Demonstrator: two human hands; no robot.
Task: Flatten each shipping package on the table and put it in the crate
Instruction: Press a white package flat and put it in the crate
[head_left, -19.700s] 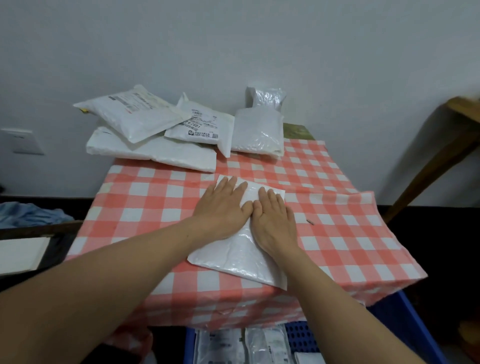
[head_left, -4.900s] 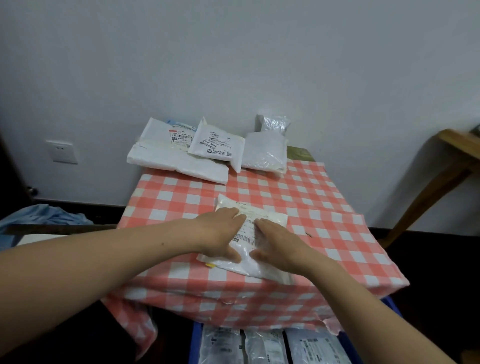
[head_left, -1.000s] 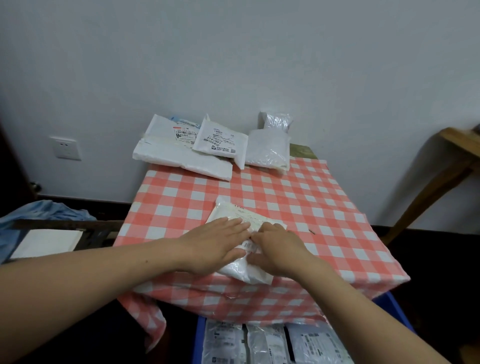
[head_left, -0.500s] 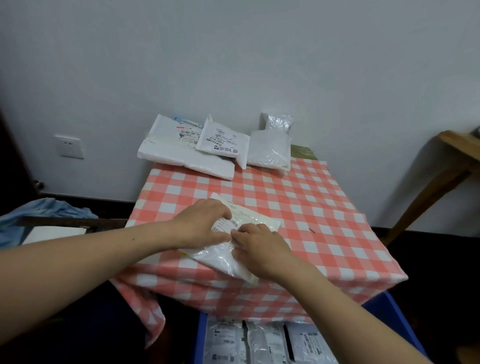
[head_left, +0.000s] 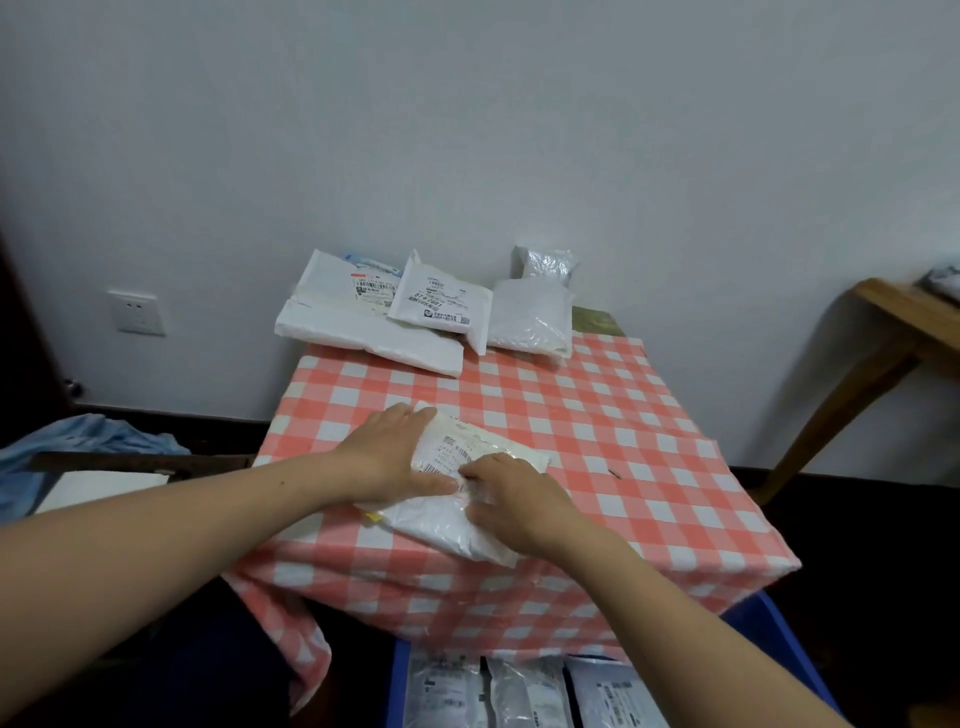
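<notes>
- Head view, hands: both bare forearms reach in from the lower edge onto the table (head_left: 649, 415). The left hand (head_left: 395, 457) lies flat on the left part of the package (head_left: 441, 525), its fingers straight and pressed together and its thumb laid toward the right hand.
- The right hand (head_left: 514, 499) rests palm-down on the package's right part. Its fingers are close together and slightly bent, the tips pressing the label; it pinches nothing.
- Where the package is: it lies tilted near the table's front edge, above the blue crate (head_left: 769, 639).
- Materials: the package is a glossy, wrinkled white plastic pouch, soft and puffy. A red-and-white checked cloth covers the table and hangs over its front.
- At the far edge lie a long white package (head_left: 363, 338), a labelled pouch (head_left: 441, 301), a bubble mailer (head_left: 530, 317) and a crinkled silvery bag (head_left: 545, 262).
- The crate is hard plastic and holds flat packets (head_left: 452, 696).
- Writing: the pressed package's label shows a barcode and fine print, too small to read. The labelled pouch carries bold characters and a square code, not legible with certainty.
</notes>
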